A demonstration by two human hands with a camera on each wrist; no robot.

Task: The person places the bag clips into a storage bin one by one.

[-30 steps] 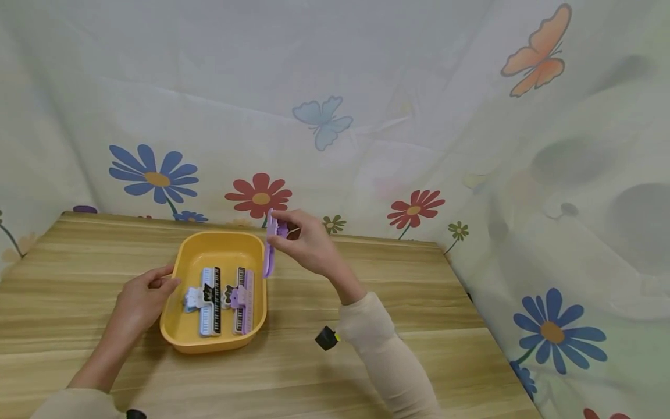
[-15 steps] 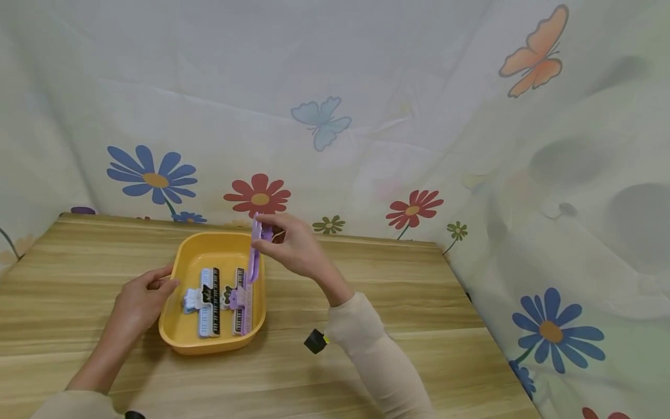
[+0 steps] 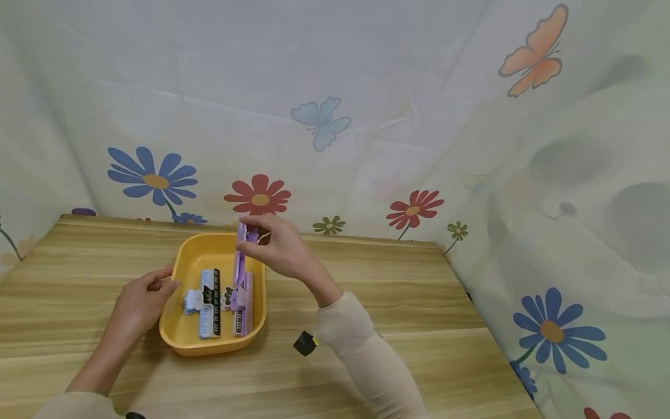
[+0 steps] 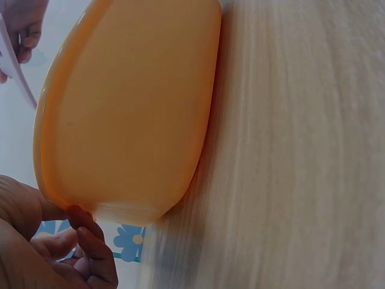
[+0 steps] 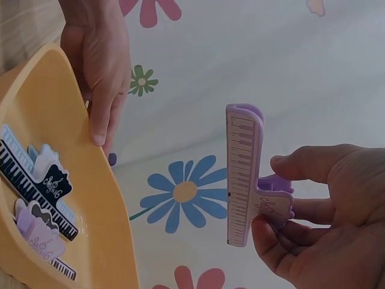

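My right hand (image 3: 280, 247) pinches a purple clip (image 5: 242, 180) with piano-key print between thumb and fingers. The clip is held above the right side of a yellow tray (image 3: 183, 334). At the tray's left side, my left hand (image 3: 140, 299) pinches the rim, thumb and fingers on either side of it. Inside the tray lie a light blue clip (image 3: 205, 323), a black clip (image 3: 217, 317), a white clip with black keys (image 3: 238, 325) and another purple clip (image 3: 248, 314). The held clip partly covers the two right-hand clips in the head view.
The tray stands on a wood-grain table (image 3: 408, 326). Behind it hangs a pale cloth (image 3: 235, 70) printed with flowers and butterflies. A small black device (image 3: 305, 343) sticks out from the right sleeve.
My right hand has moved left with the purple clip, from beside the tray's right rim to over its inside. The left hand stays on the rim, and the tray has hardly moved.
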